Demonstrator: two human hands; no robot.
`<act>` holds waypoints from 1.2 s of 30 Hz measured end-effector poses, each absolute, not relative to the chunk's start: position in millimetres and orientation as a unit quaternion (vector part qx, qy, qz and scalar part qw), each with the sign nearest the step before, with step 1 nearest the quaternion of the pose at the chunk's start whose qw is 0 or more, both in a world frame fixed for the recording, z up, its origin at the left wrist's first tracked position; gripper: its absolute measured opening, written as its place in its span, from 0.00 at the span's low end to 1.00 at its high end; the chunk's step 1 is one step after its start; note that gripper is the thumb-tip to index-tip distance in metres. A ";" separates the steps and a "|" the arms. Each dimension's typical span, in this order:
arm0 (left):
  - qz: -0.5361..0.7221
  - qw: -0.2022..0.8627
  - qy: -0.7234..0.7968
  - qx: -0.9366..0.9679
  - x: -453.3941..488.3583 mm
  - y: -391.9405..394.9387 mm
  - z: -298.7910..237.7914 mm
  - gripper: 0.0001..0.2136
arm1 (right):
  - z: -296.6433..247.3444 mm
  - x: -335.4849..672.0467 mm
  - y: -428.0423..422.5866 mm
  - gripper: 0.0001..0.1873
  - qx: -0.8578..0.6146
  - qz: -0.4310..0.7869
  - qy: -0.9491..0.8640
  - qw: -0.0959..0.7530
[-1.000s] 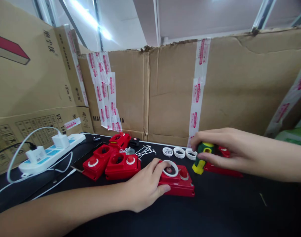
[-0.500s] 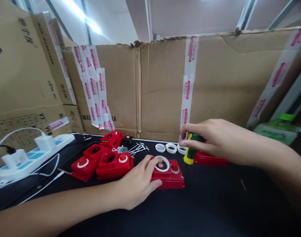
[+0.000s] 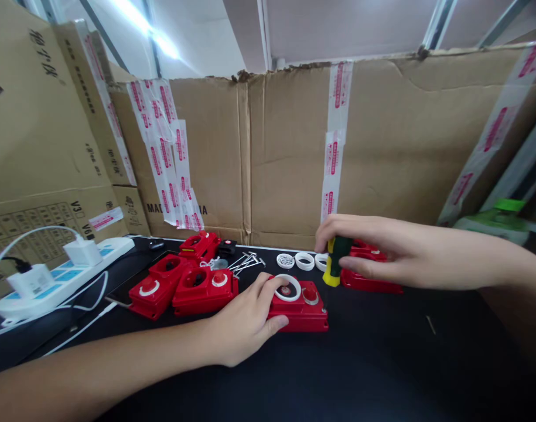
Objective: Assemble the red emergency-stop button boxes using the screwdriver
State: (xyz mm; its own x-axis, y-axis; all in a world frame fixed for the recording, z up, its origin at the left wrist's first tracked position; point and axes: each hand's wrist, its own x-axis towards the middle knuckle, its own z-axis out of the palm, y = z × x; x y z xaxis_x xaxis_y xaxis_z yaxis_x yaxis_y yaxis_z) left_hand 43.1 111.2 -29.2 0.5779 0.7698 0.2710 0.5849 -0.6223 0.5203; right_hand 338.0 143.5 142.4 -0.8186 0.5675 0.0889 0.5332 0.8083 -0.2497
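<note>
A red plastic box [image 3: 300, 321] with a white ring [image 3: 299, 288] and a red knob [image 3: 309, 291] lies on the black table in front of me. My left hand [image 3: 245, 325] wraps around its left side, thumb along the front face and fingers on top by the ring. In my right hand [image 3: 377, 249] is a green-and-yellow screwdriver [image 3: 333, 272], gripped by its handle nearly upright. Its shaft points down to the screw at the box's right corner. Another red box [image 3: 371, 281] lies behind, partly hidden by my right hand.
Several similar red boxes [image 3: 204, 296] stand to the left. Behind are loose T-shaped metal pieces [image 3: 249, 262] and white rings [image 3: 304, 261]. A power strip [image 3: 57, 281] with cables sits far left, a screw-like piece [image 3: 430, 324] at right. Cardboard [image 3: 289, 158] walls the back.
My right hand has brought the screwdriver slightly left and more upright, its tip now at the box's right corner. My left hand stays on the red box.
</note>
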 end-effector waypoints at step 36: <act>0.233 0.198 0.392 0.868 42.7 112.8 -27.8 0.25 | 143.5 332.3 138.0 0.28 -0.341 0.016 -0.935 0.095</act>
State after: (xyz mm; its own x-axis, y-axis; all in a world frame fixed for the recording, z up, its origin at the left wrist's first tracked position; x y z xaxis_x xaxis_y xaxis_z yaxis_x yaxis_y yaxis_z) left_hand 42.7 112.8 -27.8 0.5845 0.7725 0.2484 0.5879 -0.6141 0.5265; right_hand 332.3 138.0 143.5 -0.7489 0.6414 0.1665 0.6355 0.7664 -0.0939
